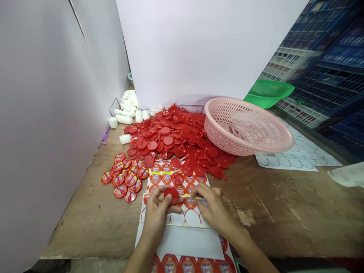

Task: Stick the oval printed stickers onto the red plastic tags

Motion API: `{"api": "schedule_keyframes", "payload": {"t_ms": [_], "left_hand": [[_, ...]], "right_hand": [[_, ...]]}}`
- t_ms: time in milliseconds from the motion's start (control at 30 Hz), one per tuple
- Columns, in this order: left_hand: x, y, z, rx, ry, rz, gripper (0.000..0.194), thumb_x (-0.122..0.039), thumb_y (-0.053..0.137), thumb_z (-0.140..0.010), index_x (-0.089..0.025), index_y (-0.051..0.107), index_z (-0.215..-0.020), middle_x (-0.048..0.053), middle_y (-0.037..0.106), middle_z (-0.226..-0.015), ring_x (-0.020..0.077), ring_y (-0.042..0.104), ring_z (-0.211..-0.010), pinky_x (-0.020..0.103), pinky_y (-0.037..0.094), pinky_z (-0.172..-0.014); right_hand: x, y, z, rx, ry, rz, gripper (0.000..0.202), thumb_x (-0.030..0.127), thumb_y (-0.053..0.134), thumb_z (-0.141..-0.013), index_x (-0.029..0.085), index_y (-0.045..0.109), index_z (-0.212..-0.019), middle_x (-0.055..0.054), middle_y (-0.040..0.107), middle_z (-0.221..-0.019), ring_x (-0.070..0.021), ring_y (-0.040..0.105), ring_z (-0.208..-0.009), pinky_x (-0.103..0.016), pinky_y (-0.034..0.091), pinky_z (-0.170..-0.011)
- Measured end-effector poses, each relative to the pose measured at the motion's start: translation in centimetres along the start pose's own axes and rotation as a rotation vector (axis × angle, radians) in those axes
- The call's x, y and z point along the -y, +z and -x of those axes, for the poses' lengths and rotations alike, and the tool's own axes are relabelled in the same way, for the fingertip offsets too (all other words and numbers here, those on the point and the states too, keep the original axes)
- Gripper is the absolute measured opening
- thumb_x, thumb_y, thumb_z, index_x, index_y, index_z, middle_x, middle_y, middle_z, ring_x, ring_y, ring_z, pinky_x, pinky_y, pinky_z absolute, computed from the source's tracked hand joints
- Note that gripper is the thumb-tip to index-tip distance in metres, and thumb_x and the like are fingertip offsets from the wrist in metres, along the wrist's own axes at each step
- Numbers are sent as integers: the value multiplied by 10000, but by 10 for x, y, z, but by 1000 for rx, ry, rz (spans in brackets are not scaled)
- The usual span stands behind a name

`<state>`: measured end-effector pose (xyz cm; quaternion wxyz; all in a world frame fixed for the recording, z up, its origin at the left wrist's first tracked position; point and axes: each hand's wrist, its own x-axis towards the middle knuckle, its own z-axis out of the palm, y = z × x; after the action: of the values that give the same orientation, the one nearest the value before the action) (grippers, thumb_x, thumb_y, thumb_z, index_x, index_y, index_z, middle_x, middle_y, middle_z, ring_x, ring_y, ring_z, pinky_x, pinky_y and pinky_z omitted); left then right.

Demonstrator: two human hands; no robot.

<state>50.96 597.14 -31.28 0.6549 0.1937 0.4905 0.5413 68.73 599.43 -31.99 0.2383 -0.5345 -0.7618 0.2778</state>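
Note:
My left hand grips a smooth red plastic disc, its thumb on the front face and the fingers behind. Under both hands lies a sheet of round stickers, red with a colourful print; its near part has blank white circles. My right hand is at the sheet's right side, thumb and fingers pinched on it; whether a single sticker is between the fingertips I cannot tell. Just beyond the hands, another red disc rests on the sheet. To the left sits a cluster of stickered red discs.
A large heap of red discs covers the table's far middle. Beside it stands a pink plastic basket; behind that is a green basket. Stacked white cups lie back left. White panels wall the far and left sides. Used sheets lie right.

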Motion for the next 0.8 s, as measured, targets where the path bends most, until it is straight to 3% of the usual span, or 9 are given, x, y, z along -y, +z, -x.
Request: {"api": "schedule_keyframes", "payload": {"t_ms": [200, 300, 367, 467, 600, 633, 700, 800], "left_hand": [[2, 0, -1, -6, 0, 50, 424, -311, 768, -685, -162, 534, -1005, 64, 735, -811, 278, 732, -852, 268, 591, -595], [3, 1, -2, -24, -8, 62, 457, -309, 776, -671, -167, 511, -1016, 55, 733, -790, 274, 738, -813, 300, 599, -639], [4, 2, -2, -54, 8, 64, 461, -306, 777, -668, -176, 486, -1002, 47, 728, -780, 266, 740, -786, 295, 593, -628], [5, 3, -3, -76, 32, 63, 422, -320, 762, -692, -186, 458, -951, 41, 726, -784, 236, 738, -750, 273, 580, -620], [7, 3, -3, -47, 67, 53, 409, -323, 761, -705, -185, 511, -998, -8, 693, -709, 179, 717, -689, 272, 573, -657], [7, 3, -3, -41, 83, 40, 434, -314, 767, -699, -185, 541, -1046, -27, 674, -669, 167, 706, -676, 265, 569, -654], [8, 2, -3, -29, 108, 17, 497, -301, 777, -681, -190, 592, -1129, -14, 690, -702, 169, 700, -718, 261, 566, -673], [9, 0, -3, 6, 89, 55, 515, -335, 769, -677, -204, 643, -1158, 79, 733, -1003, 226, 699, -922, 315, 567, -788]], "right_hand": [[-4, 6, 2, -139, -26, 84, 184, 96, 513, -825, 237, 613, -888, -16, 639, -929, -206, 591, -893, -350, 337, -771], [-3, 7, 7, -214, -130, 174, 192, 90, 501, -845, 230, 629, -809, -31, 616, -876, -210, 569, -863, -349, 335, -751], [2, 2, 13, -190, -198, 152, 219, 80, 470, -859, 220, 617, -778, -36, 606, -855, -205, 551, -840, -344, 345, -743], [18, -13, 21, -144, -148, -94, 178, 126, 461, -881, 217, 564, -768, -32, 593, -841, -191, 546, -810, -316, 398, -721], [44, -21, 11, -254, 29, -524, 82, 237, 514, -872, 222, 524, -792, -9, 561, -764, -166, 557, -726, -269, 456, -644], [50, -17, 6, -248, 53, -600, 15, 240, 527, -854, 226, 529, -850, 0, 563, -753, -158, 560, -705, -261, 463, -631], [58, -3, -8, -202, 90, -690, 213, 221, 530, -823, 237, 490, -1031, 23, 571, -735, -145, 565, -668, -254, 470, -621], [59, 23, -23, -200, 133, -631, 399, 182, 504, -796, 245, 359, -1162, 50, 554, -711, -141, 560, -642, -259, 464, -624]]}}
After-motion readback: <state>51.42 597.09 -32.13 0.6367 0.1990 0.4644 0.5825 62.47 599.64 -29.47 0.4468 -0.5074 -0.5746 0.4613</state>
